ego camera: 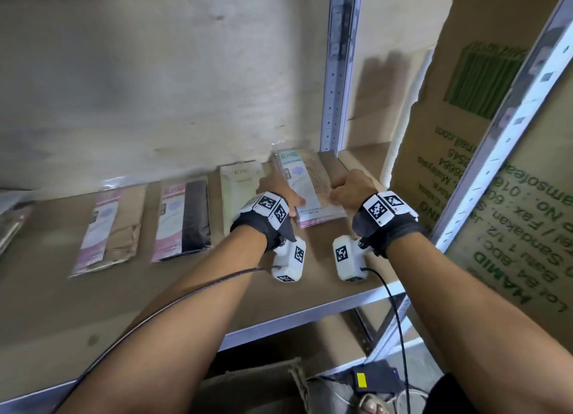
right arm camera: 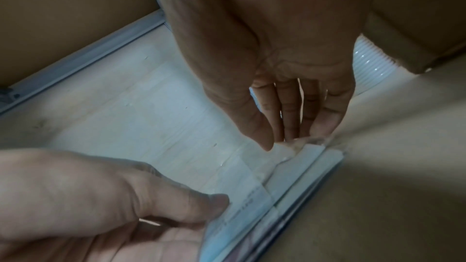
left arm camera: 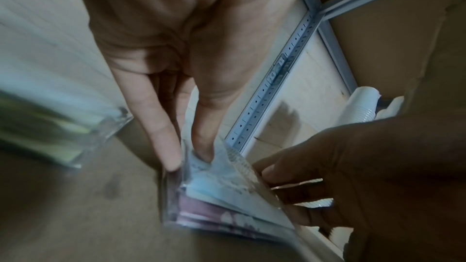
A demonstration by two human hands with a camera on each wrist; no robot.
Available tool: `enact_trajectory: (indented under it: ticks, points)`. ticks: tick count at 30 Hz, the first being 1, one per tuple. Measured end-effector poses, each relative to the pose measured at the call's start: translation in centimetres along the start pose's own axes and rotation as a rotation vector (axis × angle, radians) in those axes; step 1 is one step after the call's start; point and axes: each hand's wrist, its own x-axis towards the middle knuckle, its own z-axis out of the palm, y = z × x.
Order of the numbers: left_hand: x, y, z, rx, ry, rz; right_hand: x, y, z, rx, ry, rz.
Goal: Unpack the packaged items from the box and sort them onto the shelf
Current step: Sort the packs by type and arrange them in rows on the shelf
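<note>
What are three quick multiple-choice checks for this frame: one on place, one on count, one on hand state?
1. Where is the stack of packets that both hands touch?
A. at the right end of the shelf board, by the metal post
B. on the floor
C. at the far left end of the board

2. How many single packets lie in a row left of that stack, counting only those fully in view?
A. one
B. three
C. six

3. What are the hands doing?
A. both hang idle
B. both are on the stack
C. one holds a box flap

Key: 1 A, the stack of packets sits on the shelf board next to the metal post. 2 B, three lie flat left of it. 3 B, the left hand and right hand both hold the stack's edges.
</note>
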Motion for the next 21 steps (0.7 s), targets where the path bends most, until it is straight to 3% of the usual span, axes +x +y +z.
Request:
enact_trajectory:
  ticks: [12, 17, 21]
  points:
    - [-0.9, 0.8, -0.4, 0.294, 0.132, 0.017, -0.1, -0.1, 0.5, -0.038, 0.012, -0.006]
    - [-2.1, -0.4, -6.2, 0.132, 0.163, 0.053, -1.8, -2.5, 0.7, -0.060, 0.121, -0.077]
    - [-4.7, -4.9, -13.6, -0.037, 0.274, 0.090, -3.9, -6.6, 3.3, 0.024, 0.178, -0.249]
